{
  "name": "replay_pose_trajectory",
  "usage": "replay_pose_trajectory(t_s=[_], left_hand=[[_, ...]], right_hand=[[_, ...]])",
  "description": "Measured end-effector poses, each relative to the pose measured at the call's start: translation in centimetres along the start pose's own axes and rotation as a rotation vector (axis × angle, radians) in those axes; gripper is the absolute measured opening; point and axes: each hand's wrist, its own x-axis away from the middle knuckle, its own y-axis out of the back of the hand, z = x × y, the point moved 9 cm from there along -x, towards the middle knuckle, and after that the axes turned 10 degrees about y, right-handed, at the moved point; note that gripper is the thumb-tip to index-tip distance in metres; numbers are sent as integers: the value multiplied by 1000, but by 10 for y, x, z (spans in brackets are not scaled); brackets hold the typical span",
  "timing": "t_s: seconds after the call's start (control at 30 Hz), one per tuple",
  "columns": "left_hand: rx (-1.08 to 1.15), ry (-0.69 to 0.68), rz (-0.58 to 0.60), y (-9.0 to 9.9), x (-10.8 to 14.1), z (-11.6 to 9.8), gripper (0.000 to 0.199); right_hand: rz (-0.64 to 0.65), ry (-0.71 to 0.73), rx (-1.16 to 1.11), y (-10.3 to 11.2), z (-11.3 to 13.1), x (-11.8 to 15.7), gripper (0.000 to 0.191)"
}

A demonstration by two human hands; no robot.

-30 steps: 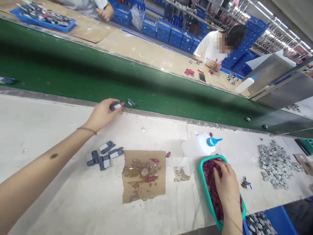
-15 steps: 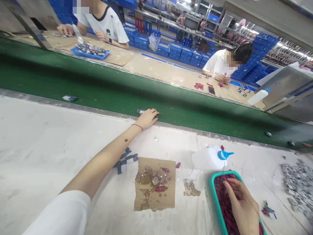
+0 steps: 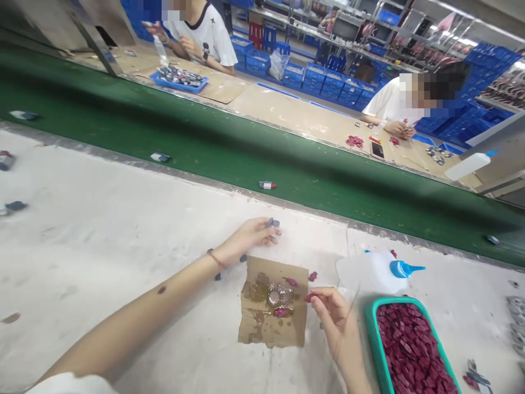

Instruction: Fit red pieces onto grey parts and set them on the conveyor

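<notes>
Left hand (image 3: pixel 253 235): we pinch a stubby blue-grey plastic piece (image 3: pixel 274 223) over white tabletop (image 3: pixel 123 219).
Right hand (image 3: pixel 335 317): pinching a small maroon piece (image 3: pixel 309 298) beside wet brown cardboard (image 3: pixel 273 334).
Green belt (image 3: pixel 205 158): one red-tipped grey piece (image 3: pixel 267 185), seemingly finished; ours are apart.

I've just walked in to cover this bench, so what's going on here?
A person's left hand holds a small grey-blue part over the white table, near the green belt. The right hand pinches a dark-red piece at the right edge of a wet-looking cardboard, which carries two other red pieces. To the right, a white bottle with a blue nozzle lies on its side, and a green basket is filled with more red pieces. Across the belt, two other people are at work.
</notes>
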Motion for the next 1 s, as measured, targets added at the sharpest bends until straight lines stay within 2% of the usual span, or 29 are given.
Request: replay_pose_trajectory(t_s=[0.1, 0.2, 0.33, 0.43, 0.6, 0.7, 0.77, 0.87, 1.0], left_hand=[[230, 123, 43, 0, 38, 20, 44], [320, 184, 24, 2, 62, 34, 41], [425, 240, 73, -5, 73, 50, 51], [490, 249, 128, -13, 74, 57, 53], [541, 240, 167, -18, 74, 65, 44], [563, 225, 199, -20, 76, 65, 45], [571, 220, 236, -24, 78, 64, 45], [571, 208, 268, -29, 81, 63, 46], [560, 185, 256, -30, 81, 67, 44]], right_hand=[[137, 133, 102, -28, 9, -12, 24], [281, 329, 225, -53, 24, -15, 24], [408, 569, 384, -80, 35, -10, 31], [429, 607, 456, -88, 33, -8, 33], [440, 518, 408, -85, 28, -8, 30], [405, 392, 286, -77, 21, -11, 28], [322, 243, 148, -68, 10, -14, 26], [129, 29, -96, -55, -9, -16, 27], [-17, -93, -325, -56, -16, -17, 33]])
